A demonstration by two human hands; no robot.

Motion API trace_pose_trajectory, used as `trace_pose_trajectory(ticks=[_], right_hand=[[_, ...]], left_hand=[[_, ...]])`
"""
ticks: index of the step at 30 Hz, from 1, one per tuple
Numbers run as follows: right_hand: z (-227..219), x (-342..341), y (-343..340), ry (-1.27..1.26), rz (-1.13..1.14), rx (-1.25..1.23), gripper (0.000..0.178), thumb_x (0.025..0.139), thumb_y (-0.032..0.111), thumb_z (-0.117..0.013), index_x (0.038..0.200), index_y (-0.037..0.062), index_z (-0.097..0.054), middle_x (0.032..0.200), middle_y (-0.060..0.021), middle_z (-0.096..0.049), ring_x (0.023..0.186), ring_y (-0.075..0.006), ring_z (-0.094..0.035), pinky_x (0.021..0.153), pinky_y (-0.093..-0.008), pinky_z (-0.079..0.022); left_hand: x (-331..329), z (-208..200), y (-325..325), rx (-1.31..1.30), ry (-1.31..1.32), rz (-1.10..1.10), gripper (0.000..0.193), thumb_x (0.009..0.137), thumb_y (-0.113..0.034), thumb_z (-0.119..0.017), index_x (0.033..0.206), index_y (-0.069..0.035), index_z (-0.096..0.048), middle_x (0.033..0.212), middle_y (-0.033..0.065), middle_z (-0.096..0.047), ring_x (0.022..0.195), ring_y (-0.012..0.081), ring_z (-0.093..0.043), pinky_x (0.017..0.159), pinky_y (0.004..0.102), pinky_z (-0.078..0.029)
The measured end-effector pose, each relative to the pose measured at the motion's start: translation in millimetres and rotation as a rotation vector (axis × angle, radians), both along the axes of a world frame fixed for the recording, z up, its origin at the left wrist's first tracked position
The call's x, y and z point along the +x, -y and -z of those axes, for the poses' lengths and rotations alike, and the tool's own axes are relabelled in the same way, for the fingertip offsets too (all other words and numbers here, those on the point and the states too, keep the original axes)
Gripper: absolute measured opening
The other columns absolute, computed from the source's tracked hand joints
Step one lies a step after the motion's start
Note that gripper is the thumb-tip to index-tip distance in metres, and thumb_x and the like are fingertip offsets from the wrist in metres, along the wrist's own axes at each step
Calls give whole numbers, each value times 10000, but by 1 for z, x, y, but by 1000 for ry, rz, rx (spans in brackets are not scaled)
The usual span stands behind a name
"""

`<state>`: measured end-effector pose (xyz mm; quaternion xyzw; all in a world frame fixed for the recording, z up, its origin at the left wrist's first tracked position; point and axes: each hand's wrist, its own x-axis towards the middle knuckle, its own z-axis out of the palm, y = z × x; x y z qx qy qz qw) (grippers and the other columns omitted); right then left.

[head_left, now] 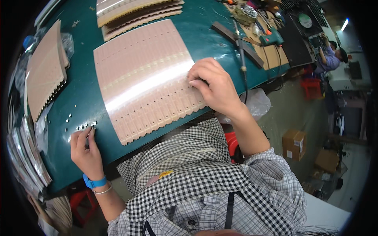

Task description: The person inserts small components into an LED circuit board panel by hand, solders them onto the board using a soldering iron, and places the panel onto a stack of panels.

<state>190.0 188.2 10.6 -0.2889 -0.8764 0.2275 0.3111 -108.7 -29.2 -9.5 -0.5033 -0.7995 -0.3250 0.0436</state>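
A large pinkish sheet (138, 51) of joined narrow strips, with scalloped ends and rows of small dark holes, lies on the green tabletop before me. My right hand (214, 84) rests at its right edge, thumb and fingers pinched together; whatever is between them is too small to make out. At the lower left, my left hand (87, 151) has its fingertips closed together at a small pile of shiny metal pieces (83, 126). A dark bit shows at those fingertips, but its kind is unclear.
More pink sheets are stacked at the back (138, 11) and at the left (45, 70). Clear plastic bags line the left edge. At the right lie a soldering iron (241, 51), a dark metal bar (224, 33) and a green power tool (271, 37). Another person (330, 59) sits far right.
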Motion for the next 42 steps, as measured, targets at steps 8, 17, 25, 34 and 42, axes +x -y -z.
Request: trace_pose_trajectory(ticks=[8, 17, 25, 34, 42], right_hand=[[6, -6, 6, 40, 3, 9, 131, 711, -28, -709, 798, 19, -624, 876, -83, -636, 937, -297, -586, 793, -385, -492], [7, -10, 6, 38, -8, 52, 149, 695, -50, -710, 795, 12, -618, 865, -90, -629, 921, -299, -584, 800, -388, -491], [6, -10, 8, 80, -4, 118, 140, 703, -45, -708, 792, 4, -610, 865, -98, -622, 903, -301, -582, 787, -383, -492], [10, -14, 8, 74, -38, 151, 126, 687, -28, -712, 751, 9, -609, 837, -96, -627, 857, -295, -594, 743, -384, -502], [5, -14, 12, 121, -16, 192, 120, 700, -16, -721, 794, 18, -655, 855, -99, -649, 829, -287, -613, 744, -364, -503]], left_hand=[[3, -2, -8, -5, 105, 54, 153, 796, 23, -739, 935, 5, -677, 839, 84, -593, 723, 197, -574, 639, 296, -459], [3, -7, -11, -62, 141, -4, 129, 806, 30, -719, 915, 18, -651, 829, 100, -592, 742, 216, -604, 674, 303, -482], [1, -1, -9, -32, 75, 10, 118, 829, -5, -725, 937, 12, -678, 848, 94, -622, 733, 203, -605, 650, 287, -475], [-1, -8, -3, -38, 70, 53, 121, 808, 1, -744, 920, 5, -700, 875, 89, -667, 759, 183, -625, 652, 276, -477], [2, -4, -6, 25, -67, 18, 74, 851, 32, -671, 892, 11, -614, 831, 111, -609, 698, 241, -591, 632, 310, -473]])
